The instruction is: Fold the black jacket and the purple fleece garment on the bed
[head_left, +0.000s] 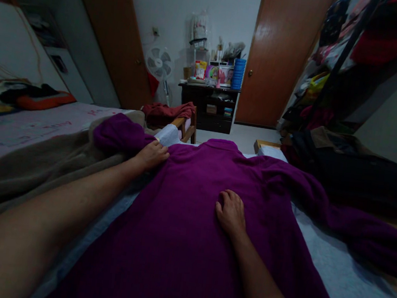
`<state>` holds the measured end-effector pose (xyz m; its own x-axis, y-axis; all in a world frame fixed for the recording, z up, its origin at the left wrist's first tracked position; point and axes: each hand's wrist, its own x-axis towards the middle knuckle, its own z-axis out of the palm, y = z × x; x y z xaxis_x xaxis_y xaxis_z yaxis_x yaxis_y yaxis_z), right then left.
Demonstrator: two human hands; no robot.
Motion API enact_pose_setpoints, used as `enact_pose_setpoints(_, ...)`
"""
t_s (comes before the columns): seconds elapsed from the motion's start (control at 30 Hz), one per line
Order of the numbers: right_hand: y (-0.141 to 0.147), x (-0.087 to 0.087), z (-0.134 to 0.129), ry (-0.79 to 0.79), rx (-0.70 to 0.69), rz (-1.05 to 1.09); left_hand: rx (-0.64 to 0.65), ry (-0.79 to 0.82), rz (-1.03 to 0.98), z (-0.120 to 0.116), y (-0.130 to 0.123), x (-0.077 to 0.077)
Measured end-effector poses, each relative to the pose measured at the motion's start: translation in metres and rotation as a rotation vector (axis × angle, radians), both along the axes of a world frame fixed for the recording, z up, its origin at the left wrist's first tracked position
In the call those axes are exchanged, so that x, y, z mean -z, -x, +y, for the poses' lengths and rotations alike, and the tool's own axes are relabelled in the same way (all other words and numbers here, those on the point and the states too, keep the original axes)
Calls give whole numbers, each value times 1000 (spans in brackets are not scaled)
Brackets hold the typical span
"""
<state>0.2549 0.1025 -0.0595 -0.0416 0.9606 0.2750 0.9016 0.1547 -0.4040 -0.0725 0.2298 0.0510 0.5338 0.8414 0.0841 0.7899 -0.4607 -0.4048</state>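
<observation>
A purple long-sleeved top (192,205) lies spread over a light blue-grey cloth (342,270), its collar at the far end. My left hand (153,155) is closed on the top near the left shoulder, where the sleeve begins. That left sleeve (121,133) runs outward and lies bunched on a grey-brown blanket (57,161). On the middle of the body rests my right hand (231,212), palm down, with its fingers apart and slightly bent. The right sleeve (334,212) stretches out to the right.
Folded dark clothes (361,167) are stacked at the right, below a rack of hanging clothes (384,55). A bed with a pink patterned sheet (44,122) is at the left. Beyond stand a reddish cloth on a chair (168,112), a fan (159,63) and a dark cabinet (193,98).
</observation>
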Motion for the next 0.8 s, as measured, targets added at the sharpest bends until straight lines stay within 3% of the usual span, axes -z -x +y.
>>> enact_pose_setpoints(0.2,-1,-1,0,-2,-9,0,-132,98,-23,0,-9,15)
enact_pose_setpoints(0.4,0,-3,-1,10,-5,-2,-232,93,-65,-9,-47,26)
enact_pose_setpoints(0.53,0,-2,-1,0,-6,0,-246,88,-125,-29,-69,56)
enact_pose_setpoints(0.67,0,-2,-1,-11,-4,2,-408,262,-323,-40,-62,93)
enact_pose_setpoints(0.73,0,-3,-1,-10,-5,-1,-403,302,-377,-39,-56,99)
enact_pose_setpoints(0.8,0,-4,-1,-6,-9,-6,-369,306,-404,-38,-52,95)
